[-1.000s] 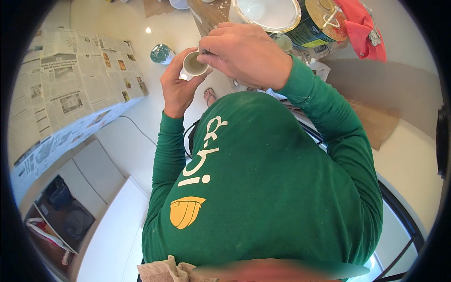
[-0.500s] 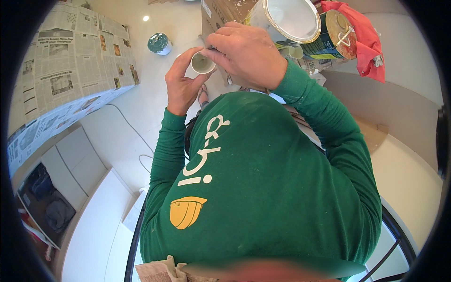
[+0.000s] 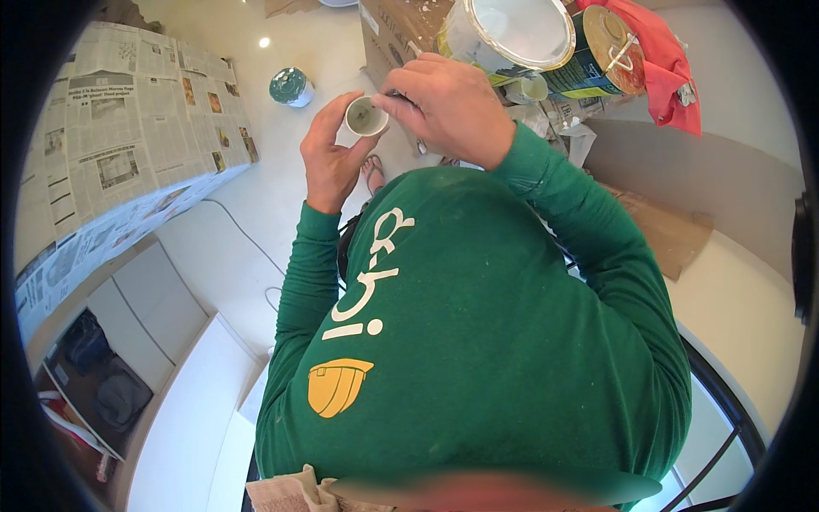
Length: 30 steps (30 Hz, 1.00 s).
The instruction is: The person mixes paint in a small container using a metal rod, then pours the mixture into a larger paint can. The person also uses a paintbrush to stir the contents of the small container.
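Observation:
My left hand (image 3: pixel 330 158) is wrapped round a small white cup (image 3: pixel 366 117), tilted so that its mouth and greyish inside show. At the cup's right rim, my right hand (image 3: pixel 448 107) is closed, thumb and fingers pinched together. Whatever that pinch holds is mostly hidden behind the fingers. Just beyond my right hand stands a large white-lined paint bucket (image 3: pixel 520 32) with smeared edges. A dark paint can (image 3: pixel 589 60) lies tipped beside it, its round end and wire handle showing.
A small paint-streaked tub (image 3: pixel 292 87) stands on the floor. Newspaper covers a large block (image 3: pixel 128 128) at left. Red cloth (image 3: pixel 670 72) drapes behind the can, and a cardboard box (image 3: pixel 388 38) supports the bucket. A cable (image 3: pixel 243 229) crosses the floor; an open compartment (image 3: pixel 98 375) is lower left.
My right hand has shifted slightly down by the cup's rim, and the cup's inside shows more. My left hand keeps its hold. The surroundings have shifted a little in view.

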Tool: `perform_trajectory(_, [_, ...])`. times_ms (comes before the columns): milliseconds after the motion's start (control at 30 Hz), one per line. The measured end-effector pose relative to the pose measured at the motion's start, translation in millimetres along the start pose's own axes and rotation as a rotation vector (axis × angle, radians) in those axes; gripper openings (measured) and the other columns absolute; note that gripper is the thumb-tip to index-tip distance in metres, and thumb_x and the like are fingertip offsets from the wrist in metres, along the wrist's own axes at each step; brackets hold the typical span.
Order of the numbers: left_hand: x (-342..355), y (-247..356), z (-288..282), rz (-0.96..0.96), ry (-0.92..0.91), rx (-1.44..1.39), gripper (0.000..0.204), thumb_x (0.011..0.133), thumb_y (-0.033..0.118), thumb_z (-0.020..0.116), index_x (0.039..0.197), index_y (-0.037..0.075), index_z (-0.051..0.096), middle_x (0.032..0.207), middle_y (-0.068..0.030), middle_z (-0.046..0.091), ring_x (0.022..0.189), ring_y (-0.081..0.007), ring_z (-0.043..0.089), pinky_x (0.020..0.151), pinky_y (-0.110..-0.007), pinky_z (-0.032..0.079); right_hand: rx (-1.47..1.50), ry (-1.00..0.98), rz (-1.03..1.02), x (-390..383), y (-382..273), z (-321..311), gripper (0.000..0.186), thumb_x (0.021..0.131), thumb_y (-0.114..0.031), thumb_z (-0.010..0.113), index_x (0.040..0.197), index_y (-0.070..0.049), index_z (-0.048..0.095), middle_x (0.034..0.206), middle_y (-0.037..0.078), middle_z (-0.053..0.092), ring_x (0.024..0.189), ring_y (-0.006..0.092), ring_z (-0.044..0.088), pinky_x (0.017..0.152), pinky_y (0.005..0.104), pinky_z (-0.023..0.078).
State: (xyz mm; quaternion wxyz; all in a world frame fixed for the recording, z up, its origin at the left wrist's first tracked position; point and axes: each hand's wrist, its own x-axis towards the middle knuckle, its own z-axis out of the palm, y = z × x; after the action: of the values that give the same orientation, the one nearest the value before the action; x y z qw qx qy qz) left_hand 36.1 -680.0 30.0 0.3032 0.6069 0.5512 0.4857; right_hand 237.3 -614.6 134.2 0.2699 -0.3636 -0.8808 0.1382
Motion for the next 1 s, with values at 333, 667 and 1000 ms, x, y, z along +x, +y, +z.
perform_trajectory(333, [0,9,4,0.033,-0.005,0.018,0.058,0.077,0.006,0.089,0.132,0.006,0.07,0.128,-0.0124,0.074,0.118,-0.0286,0.07,0.103,-0.04,0.054,0.15,0.04,-0.007,-12,6,-1,0.016,0.093,-0.024,0.078,0.091,-0.008,0.074,0.082,0.006,0.07,0.083,0.0269,0.067,0.07,0.0412,0.055])
perform_trajectory(667, [4,12,5,0.108,-0.003,0.14,0.06,0.076,0.004,0.088,0.133,0.009,0.07,0.128,-0.0106,0.073,0.119,-0.0286,0.068,0.103,-0.04,0.054,-0.057,0.074,-0.058,-21,2,-7,0.014,0.091,-0.024,0.079,0.09,-0.011,0.073,0.081,0.001,0.068,0.081,0.023,0.066,0.067,0.0373,0.056])
perform_trajectory(1000, [7,15,5,0.093,-0.021,0.15,0.057,0.079,0.004,0.088,0.133,0.006,0.07,0.129,-0.0116,0.073,0.119,-0.0264,0.069,0.104,-0.039,0.054,-0.004,0.105,-0.019,-27,5,-5,0.015,0.092,-0.024,0.08,0.09,-0.011,0.072,0.08,0.001,0.065,0.08,0.0225,0.064,0.068,0.0368,0.055])
